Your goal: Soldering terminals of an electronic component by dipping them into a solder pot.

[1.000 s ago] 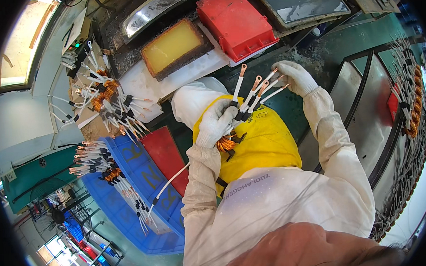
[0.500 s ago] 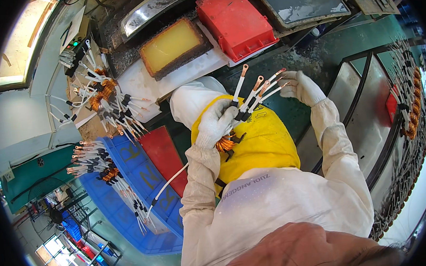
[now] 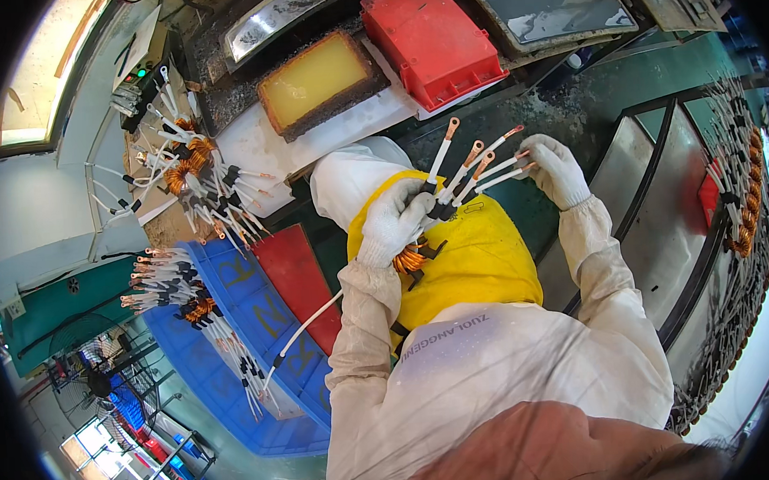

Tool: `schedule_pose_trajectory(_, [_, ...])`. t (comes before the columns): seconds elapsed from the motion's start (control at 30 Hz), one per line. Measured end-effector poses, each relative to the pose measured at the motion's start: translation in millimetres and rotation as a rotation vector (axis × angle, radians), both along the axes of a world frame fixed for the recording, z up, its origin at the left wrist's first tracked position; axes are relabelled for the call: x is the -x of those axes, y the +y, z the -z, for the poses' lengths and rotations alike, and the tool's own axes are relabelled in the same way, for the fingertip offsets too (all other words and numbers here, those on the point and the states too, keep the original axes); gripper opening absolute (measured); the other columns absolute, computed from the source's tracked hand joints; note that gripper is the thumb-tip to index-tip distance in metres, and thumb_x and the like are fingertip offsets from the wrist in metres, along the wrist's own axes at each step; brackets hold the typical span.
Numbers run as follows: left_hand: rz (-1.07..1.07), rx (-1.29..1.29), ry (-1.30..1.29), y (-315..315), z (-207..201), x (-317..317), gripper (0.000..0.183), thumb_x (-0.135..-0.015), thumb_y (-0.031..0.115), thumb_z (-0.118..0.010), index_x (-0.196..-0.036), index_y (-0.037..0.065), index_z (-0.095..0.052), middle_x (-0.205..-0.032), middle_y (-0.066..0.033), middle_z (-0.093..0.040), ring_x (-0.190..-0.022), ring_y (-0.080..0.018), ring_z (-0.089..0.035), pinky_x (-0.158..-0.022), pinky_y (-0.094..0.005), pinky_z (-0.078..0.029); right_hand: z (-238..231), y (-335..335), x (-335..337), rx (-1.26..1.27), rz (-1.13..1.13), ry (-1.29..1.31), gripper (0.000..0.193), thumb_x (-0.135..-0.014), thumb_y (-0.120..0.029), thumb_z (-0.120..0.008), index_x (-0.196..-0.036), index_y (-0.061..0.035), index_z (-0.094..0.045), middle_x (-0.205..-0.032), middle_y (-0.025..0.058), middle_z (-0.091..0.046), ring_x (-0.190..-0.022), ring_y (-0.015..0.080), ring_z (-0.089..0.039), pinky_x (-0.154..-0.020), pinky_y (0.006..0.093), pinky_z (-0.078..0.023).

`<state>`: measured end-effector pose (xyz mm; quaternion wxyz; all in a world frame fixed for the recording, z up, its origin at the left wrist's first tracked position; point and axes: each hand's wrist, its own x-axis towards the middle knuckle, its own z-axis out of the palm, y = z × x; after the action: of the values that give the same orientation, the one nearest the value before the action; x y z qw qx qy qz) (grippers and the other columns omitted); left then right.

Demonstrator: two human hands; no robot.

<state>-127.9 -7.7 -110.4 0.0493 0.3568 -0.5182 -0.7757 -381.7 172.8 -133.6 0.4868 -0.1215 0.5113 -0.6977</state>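
My left hand, in a white knit glove, is closed around the white leads of a copper-wound coil. The leads fan out up and to the right past black sleeves, most with copper lugs at their ends. The orange winding shows below the left hand, over my lap. My right hand, gloved too, is pinched at the tip of one of the right-hand leads. What exactly lies between its fingertips is partly hidden. A yellow apron lies under the coil.
Ahead are a rusty-rimmed tray of yellowish material and a red box. More coils with leads lie at the left, others on a blue bin. Racked coils line the right, beside metal panels.
My right hand has closed in on the tip of a lead, its fingers drawn together. The left hand and coil have shifted slightly right in view.
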Motion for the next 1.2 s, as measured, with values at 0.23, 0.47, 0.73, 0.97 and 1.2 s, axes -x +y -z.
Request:
schedule_pose_trajectory(0.23, [0.039,0.024,-0.005,1,-6,3,0.025,-0.095,0.01,-0.058,-0.116,-0.003,-0.061,-0.096,-0.0068,-0.069,-0.077,-0.0087,-0.064,-0.068,-0.0212,-0.052,13,7,3,-0.077,0.008,-0.028,0.03,-0.096,-0.023,-0.063,-0.113,0.0011,-0.061,-0.098,0.012,-0.067,-0.088,0.0186,-0.067,-0.083,0.0322,-0.056])
schedule_pose_trajectory(0.47, [0.044,0.585,-0.048,11,7,4,0.034,-0.088,0.013,-0.067,-0.119,0.001,-0.061,-0.1,-0.0104,-0.071,-0.089,-0.0187,-0.068,-0.079,-0.0295,-0.054,-84,-13,-39,-0.012,0.23,1.304,0.032,-0.084,-0.001,-0.066,-0.115,-0.0033,-0.064,-0.113,0.0148,-0.065,-0.106,0.0269,-0.063,-0.094,0.0369,-0.049])
schedule_pose_trajectory(0.73, [-0.098,0.8,-0.12,0,-35,-55,0.034,-0.085,0.01,-0.07,-0.116,0.002,-0.063,-0.112,-0.0135,-0.067,-0.102,-0.0215,-0.066,-0.09,-0.0311,-0.052,-88,-69,-127,0.567,-0.71,1.454,0.033,-0.07,-0.017,-0.076,-0.1,-0.009,-0.065,-0.108,0.0092,-0.064,-0.108,0.0301,-0.062,-0.097,0.0433,-0.049])
schedule_pose_trajectory(0.97, [0.006,1.195,-0.533,28,-59,-133,0.046,-0.076,0.028,-0.078,-0.115,0.01,-0.062,-0.107,-0.0086,-0.065,-0.101,-0.0287,-0.062,-0.086,-0.0389,-0.051,-55,-81,-127,0.416,-0.828,1.568,0.054,-0.061,-0.023,-0.082,-0.111,-0.0119,-0.064,-0.124,0.0087,-0.059,-0.121,0.03,-0.053,-0.109,0.0469,-0.04])
schedule_pose_trajectory(1.2, [0.343,1.311,-0.763,40,-49,-138,0.058,-0.069,0.02,-0.077,-0.123,0.011,-0.055,-0.104,-0.0077,-0.062,-0.104,-0.0291,-0.058,-0.099,-0.0415,-0.045,-51,-90,-127,0.355,-0.838,1.651,0.066,-0.056,-0.026,-0.085,-0.117,-0.0166,-0.063,-0.131,0.0128,-0.055,-0.119,0.0351,-0.053,-0.106,0.0471,-0.041])
